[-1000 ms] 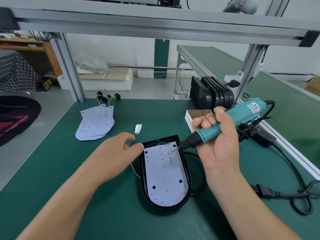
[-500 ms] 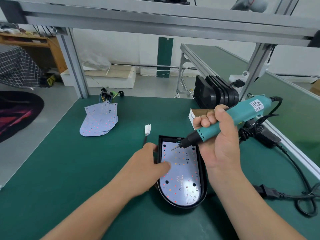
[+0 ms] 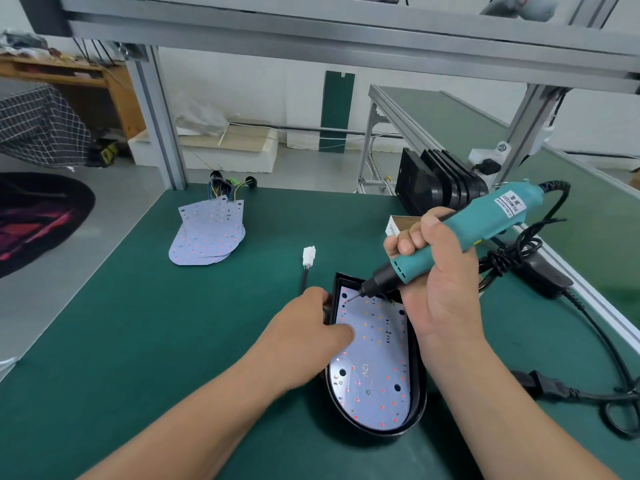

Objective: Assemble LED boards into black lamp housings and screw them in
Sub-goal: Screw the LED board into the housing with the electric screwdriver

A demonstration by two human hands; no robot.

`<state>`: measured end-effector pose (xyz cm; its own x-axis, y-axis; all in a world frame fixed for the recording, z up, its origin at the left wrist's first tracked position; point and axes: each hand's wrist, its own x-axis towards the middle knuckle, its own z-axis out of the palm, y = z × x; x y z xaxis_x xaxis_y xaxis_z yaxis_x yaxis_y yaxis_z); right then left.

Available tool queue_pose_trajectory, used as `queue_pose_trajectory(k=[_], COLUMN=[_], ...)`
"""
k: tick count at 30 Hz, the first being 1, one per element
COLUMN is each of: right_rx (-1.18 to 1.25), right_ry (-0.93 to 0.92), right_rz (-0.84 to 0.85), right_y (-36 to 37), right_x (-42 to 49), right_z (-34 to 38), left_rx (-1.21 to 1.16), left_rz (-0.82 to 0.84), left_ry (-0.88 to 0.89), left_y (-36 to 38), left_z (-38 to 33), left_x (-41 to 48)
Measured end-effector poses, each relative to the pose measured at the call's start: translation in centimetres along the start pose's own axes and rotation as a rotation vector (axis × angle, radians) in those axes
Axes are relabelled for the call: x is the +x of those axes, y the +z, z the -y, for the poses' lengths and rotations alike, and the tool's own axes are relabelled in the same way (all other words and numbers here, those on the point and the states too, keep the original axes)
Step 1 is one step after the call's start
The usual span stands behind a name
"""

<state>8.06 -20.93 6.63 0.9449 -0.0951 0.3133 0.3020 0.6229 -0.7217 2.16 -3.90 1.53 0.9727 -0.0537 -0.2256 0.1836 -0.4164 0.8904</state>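
— Where's the board [image 3: 374,358]?
— It sits in the black housing [image 3: 417,403] on the desk [image 3: 138,341]. My left hand [image 3: 304,334] pinches the housing's rim, thumb on the board. My right hand [image 3: 446,282] grips the screwdriver [image 3: 485,226], bit at the far-left corner.
— Risk?
— I think the slanted bit could skid and scratch the board.

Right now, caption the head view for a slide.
Right hand holds teal electric screwdriver to LED board corner; left hand grips the black housing.
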Motion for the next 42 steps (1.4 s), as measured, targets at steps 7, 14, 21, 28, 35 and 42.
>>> queue_pose_trajectory(k=[7, 14, 21, 28, 35, 42], right_rx=[-0.062, -0.106, -0.138, -0.222, -0.205, -0.195], right_ry=[-0.029, -0.073, -0.077, -0.098, -0.03, 0.044], right_rz=[0.037, 0.057, 0.047, 0.239, 0.328, 0.427], right_y=[0.2, 0.3, 0.6, 1.3, 1.9, 1.8], right_x=[-0.3, -0.3, -0.5, -0.9, -0.7, -0.3], right_z=[-0.3, -0.2, -0.2, -0.3, -0.7, -0.8], left_rx=[0.01, 0.02, 0.031, 0.033, 0.054, 0.06], left_rz=[-0.012, -0.006, -0.013, -0.024, -0.041, -0.047], left_ry=[0.015, 0.013, 0.026, 0.023, 0.029, 0.029], left_y=[0.0, 0.1, 0.1, 0.0, 0.0, 0.0], left_z=[-0.1, -0.2, -0.2, -0.1, 0.0, 0.1], left_x=[-0.1, -0.3, -0.2, 0.0, 0.2, 0.2])
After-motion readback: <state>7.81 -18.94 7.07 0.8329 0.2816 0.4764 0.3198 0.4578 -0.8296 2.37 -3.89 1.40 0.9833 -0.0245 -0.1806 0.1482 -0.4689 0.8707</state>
